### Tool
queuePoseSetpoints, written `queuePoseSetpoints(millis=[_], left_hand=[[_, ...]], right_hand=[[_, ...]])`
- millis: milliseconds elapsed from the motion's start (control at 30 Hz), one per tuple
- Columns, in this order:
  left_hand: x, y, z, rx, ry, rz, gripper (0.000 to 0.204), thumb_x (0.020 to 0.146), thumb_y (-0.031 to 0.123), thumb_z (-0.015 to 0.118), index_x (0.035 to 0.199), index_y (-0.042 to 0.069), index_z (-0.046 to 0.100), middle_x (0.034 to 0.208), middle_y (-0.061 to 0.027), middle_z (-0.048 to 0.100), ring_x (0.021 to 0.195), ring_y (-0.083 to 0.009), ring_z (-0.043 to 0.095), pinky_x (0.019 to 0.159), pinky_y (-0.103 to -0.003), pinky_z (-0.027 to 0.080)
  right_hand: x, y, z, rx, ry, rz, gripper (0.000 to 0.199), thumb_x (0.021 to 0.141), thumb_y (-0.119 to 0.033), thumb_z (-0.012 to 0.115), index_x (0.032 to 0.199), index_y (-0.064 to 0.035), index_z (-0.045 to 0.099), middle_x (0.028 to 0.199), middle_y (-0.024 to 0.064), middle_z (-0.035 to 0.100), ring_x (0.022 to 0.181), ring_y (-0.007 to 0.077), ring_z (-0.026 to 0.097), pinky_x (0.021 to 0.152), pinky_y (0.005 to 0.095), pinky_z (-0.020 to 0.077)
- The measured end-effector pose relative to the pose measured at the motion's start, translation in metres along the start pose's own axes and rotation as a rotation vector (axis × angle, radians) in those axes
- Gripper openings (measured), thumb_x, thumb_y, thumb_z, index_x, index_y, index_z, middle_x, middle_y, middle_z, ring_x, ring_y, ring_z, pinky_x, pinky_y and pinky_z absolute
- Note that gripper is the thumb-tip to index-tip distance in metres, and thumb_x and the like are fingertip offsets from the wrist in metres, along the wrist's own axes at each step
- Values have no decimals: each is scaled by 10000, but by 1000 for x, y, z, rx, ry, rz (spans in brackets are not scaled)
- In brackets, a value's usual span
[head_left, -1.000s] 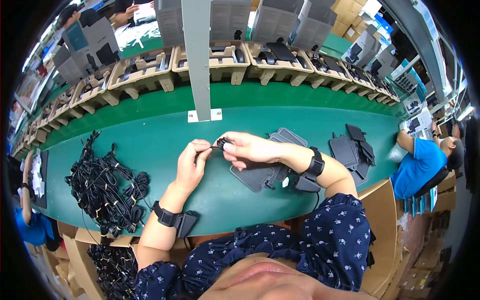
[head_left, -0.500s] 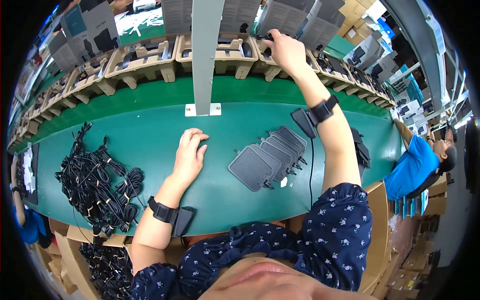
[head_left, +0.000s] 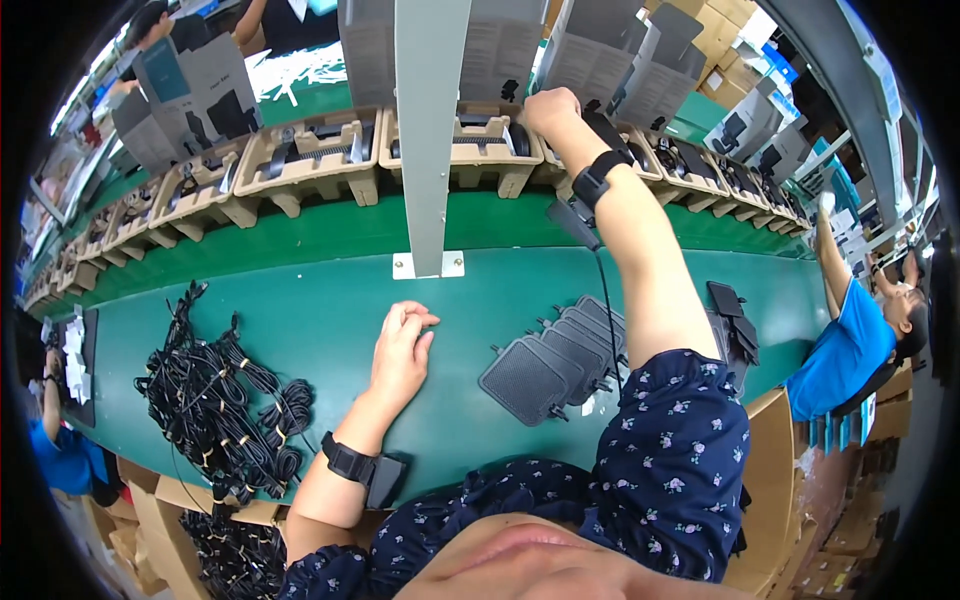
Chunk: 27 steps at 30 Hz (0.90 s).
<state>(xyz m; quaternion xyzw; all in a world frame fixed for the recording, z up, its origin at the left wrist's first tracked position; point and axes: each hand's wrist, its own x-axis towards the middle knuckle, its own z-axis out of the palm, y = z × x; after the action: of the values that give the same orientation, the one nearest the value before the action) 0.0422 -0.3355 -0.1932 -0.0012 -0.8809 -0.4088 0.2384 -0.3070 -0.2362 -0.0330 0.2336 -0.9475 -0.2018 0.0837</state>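
Observation:
At the raised row beyond the work table, my right hand (head_left: 553,112) reaches into a brown moulded tray (head_left: 553,172). Its fingers curl downward, and what they grip is hidden behind the hand. On the green table rests my left hand (head_left: 403,350), holding nothing, its fingers loosely bent and the thumb apart. Several dark grey mesh panels (head_left: 530,380) with small plugs overlap one another beneath my right forearm. A heap of black cables (head_left: 215,400), bundled with light ties, lies left of my left hand.
A grey metal post (head_left: 430,150) rises between my hands. Printed cartons (head_left: 585,60) stand behind the trays. More black parts (head_left: 735,320) lie right of my forearm. A cardboard box of cables (head_left: 235,555) sits below the table edge. A person in blue (head_left: 845,350) works at the right.
My right hand has shifted and turned over the tray, so its fingers now point down out of sight. The whole view has moved, and my left hand still rests on the table.

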Motion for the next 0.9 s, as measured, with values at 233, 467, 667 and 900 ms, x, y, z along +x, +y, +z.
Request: queuePoseSetpoints(millis=[233,467,667,900], left_hand=[[1,-5,-3,22,-11,2,195,769,-64,561,937,34,583,1037,-95,491,843,-197,548,690,-278,472],[3,-9,-1,7,-10,0,197,768,-70,562,935,34,584,1039,-90,492,809,-174,542,683,-257,469],[1,-9,-6,6,-11,-10,208,765,-77,563,938,35,583,1038,-90,495,785,-172,528,664,-253,459],[6,-7,-5,-6,-14,-42,166,768,-48,569,916,25,580,1029,-97,500,855,-221,546,685,-295,463]], right_hand=[[2,10,36,533,177,106,392,883,-350,424,1006,-42,631,1025,187,622,975,314,598,799,412,481],[12,4,86,849,384,140,495,922,-416,354,1078,16,538,1061,257,547,1044,408,504,874,449,419],[-6,13,73,599,477,57,331,888,-309,463,1071,-44,541,936,218,604,925,372,571,814,445,445],[-3,19,76,637,424,152,289,850,-265,528,1014,-35,467,883,205,625,858,375,594,742,455,469]])
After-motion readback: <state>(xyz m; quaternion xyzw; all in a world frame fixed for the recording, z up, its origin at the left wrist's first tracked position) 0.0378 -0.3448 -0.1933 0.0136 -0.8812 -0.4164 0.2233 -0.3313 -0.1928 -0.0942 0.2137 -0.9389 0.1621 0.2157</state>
